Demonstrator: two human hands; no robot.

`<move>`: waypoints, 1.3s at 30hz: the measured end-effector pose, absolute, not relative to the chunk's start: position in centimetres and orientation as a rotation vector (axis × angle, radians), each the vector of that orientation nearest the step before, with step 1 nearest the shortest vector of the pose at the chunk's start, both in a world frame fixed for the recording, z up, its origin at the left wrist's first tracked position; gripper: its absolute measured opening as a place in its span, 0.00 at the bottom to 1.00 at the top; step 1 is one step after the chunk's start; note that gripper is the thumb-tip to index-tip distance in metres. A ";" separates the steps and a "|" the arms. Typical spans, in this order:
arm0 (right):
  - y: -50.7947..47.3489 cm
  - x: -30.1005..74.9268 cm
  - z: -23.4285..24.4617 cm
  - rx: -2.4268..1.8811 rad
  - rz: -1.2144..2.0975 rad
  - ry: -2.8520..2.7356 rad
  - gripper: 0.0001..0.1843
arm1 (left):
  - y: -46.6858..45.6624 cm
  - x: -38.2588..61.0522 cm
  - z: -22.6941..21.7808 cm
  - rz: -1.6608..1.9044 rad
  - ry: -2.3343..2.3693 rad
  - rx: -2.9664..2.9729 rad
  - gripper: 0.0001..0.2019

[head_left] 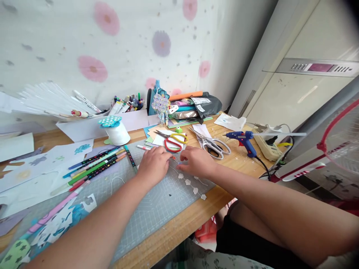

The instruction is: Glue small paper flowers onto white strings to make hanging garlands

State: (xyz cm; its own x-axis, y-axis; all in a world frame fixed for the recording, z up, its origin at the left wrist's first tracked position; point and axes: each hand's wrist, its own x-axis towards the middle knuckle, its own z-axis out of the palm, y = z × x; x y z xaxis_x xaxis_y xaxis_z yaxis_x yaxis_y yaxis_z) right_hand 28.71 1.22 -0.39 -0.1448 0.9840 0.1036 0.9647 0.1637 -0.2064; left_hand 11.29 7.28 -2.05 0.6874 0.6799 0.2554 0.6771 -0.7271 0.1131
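Observation:
My left hand [155,165] rests on the grey cutting mat [151,216], its fingers closed on a thin white string [173,170]. A tiny orange piece [174,158] shows at its fingertips. Opposite it, my right hand [198,163] is curled with thumb and finger at the same string, beside a small bluish bit [179,163]. The exact grip is partly hidden. From there the string runs toward the mat's front edge, carrying several small white flower-shaped pieces [187,182]. Just behind the hands lie red-and-yellow-handled scissors [173,143] and grey-handled scissors [211,145].
Several markers [94,166] and paper scraps [64,220] lie on the left. A white spool [119,133] stands behind them. A blue glue gun [243,142] and a power strip [267,144] with cords are at right. Bags [207,106] are piled at the back, near the wall.

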 end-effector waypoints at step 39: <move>3.8 30.9 -1.8 -1.802 0.442 -2.105 0.09 | 9.7 17.1 2.7 -0.222 0.826 3.094 0.13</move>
